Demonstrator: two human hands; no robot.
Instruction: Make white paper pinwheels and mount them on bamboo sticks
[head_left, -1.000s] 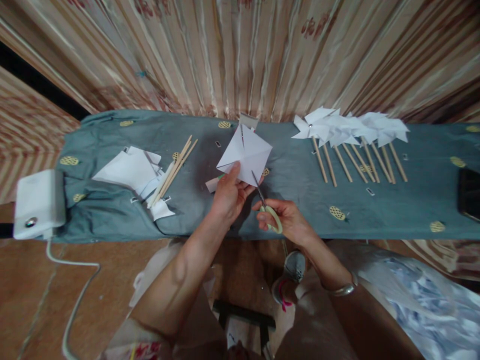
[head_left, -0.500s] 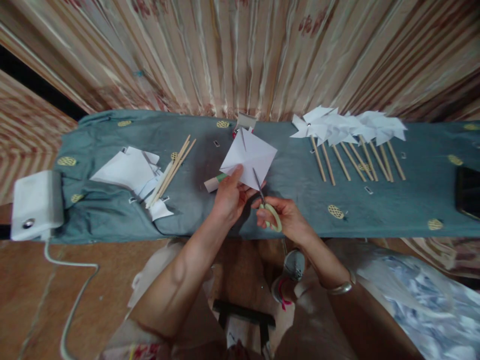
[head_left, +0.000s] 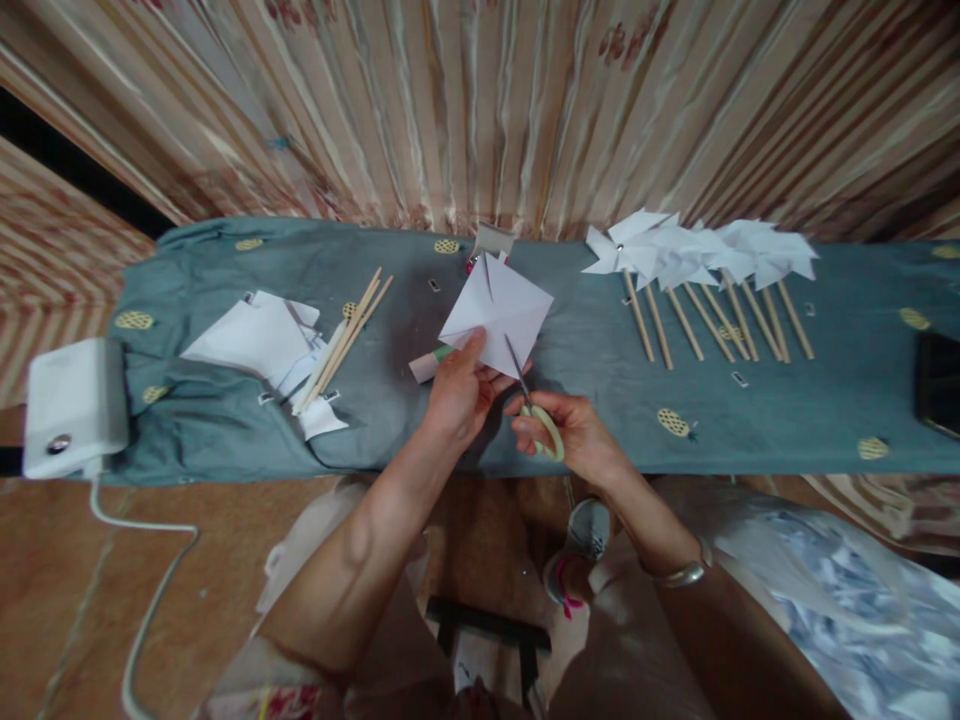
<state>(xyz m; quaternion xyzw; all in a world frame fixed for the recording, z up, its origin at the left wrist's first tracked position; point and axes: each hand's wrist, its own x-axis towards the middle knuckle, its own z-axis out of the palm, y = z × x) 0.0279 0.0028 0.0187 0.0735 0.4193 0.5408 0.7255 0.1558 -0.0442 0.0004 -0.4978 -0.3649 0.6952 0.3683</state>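
Observation:
A square sheet of white paper point(head_left: 510, 300) is pinched at its lower left side by my left hand point(head_left: 459, 392), thumb on top and fingers beneath. A slit shows near its top corner. In my right hand point(head_left: 566, 425) is a pair of scissors point(head_left: 551, 440) with pale green handles. Their blades lie at the sheet's lower corner, pointing towards its middle. Behind the paper, partly hidden, are a small open box point(head_left: 492, 240) with something red in it and a tan and green tube-like thing point(head_left: 424, 367).
Several white paper pinwheels point(head_left: 660, 250) on wooden sticks lie at the right. Loose wooden sticks point(head_left: 349, 335) and white paper pieces point(head_left: 255, 335) lie left, near a white corded device point(head_left: 77, 408). A dark phone-like object point(head_left: 937, 380) sits at the cloth-covered table's point(head_left: 795, 420) right end.
Hardly anything differs: the paper, scissors and both hands hold almost the same position, with only a slight shift of the view.

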